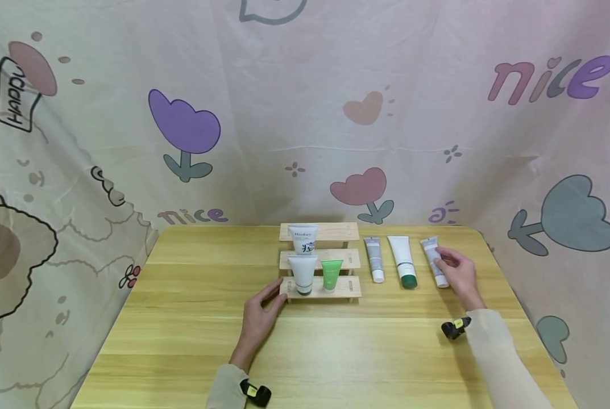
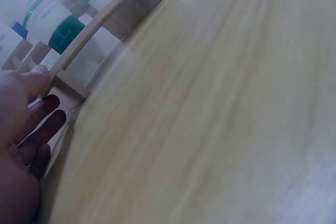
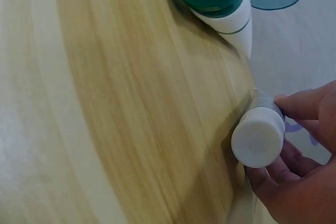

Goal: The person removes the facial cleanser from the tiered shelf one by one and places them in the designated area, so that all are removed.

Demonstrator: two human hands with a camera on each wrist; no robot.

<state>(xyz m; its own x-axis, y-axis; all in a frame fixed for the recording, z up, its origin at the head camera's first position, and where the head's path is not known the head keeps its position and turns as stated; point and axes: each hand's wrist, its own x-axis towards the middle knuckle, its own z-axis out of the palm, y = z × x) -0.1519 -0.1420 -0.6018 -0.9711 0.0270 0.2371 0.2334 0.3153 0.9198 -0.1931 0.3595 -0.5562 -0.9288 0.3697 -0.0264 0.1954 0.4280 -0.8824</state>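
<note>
My left hand (image 1: 257,321) is at the left end of the lowest step of a three-tier wooden display rack (image 1: 353,288). In the left wrist view its thumb lies on the board's end and the other fingers curl below and beside it. A white tube (image 1: 302,271) with a dark green cap and a small green tube (image 1: 331,274) stand on that step; another white tube (image 1: 303,238) stands higher up. At the right, my right hand (image 1: 460,277) pinches a slim pale grey tube (image 1: 430,250) with a white cap (image 3: 257,140) between thumb and fingers.
Between the rack and my right hand lie a grey tube (image 1: 373,255) with a white cap and a larger white tube (image 1: 399,255) with a green cap. All are on a wood-grain table (image 1: 356,358), with a printed cloth (image 1: 269,113) hanging behind it.
</note>
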